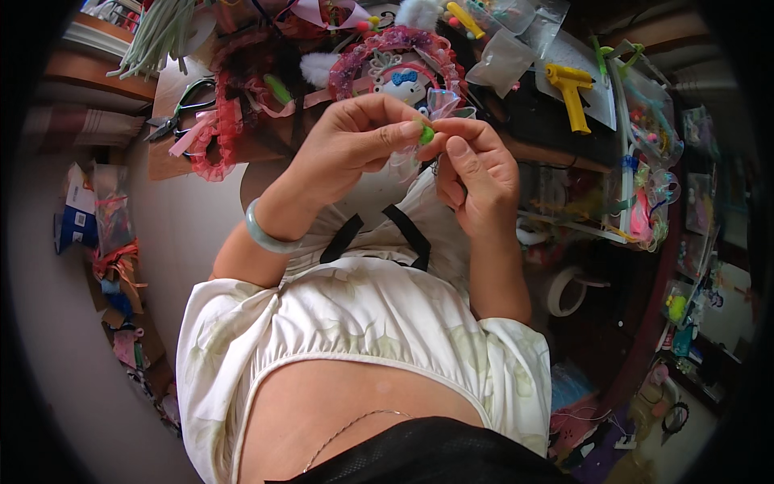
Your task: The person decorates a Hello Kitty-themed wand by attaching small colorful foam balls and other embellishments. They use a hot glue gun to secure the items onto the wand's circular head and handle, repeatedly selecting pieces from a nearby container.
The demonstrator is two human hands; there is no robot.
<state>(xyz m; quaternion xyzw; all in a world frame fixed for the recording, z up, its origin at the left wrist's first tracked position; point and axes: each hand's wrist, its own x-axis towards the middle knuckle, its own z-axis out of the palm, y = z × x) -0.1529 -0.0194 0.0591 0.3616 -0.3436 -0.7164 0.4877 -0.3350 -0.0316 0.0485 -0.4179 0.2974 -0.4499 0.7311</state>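
A small fuzzy green pom-pom [427, 135] is pinched between the thumb and fingers of my left hand [366, 142], which has a pale bangle on its wrist. The fingertips of my right hand [478, 172] meet it from the other side; whether they grip anything is hard to see. A strip of sheer iridescent ribbon [404, 166] hangs below the pom-pom, partly covered by my fingers. Just beyond my hands lie another iridescent ribbon bow [443, 103] and a white Hello Kitty head with a blue bow [402, 88], inside a ruffled pink and purple headband [357, 60].
On the table [166, 160], scissors [175, 118] lie left beside red ruffled lace [214, 151]. A yellow glue gun [569, 91] rests at right, near clear plastic bags [502, 63]. A roll of white tape [565, 291] is lower right. Packets [78, 206] are at far left.
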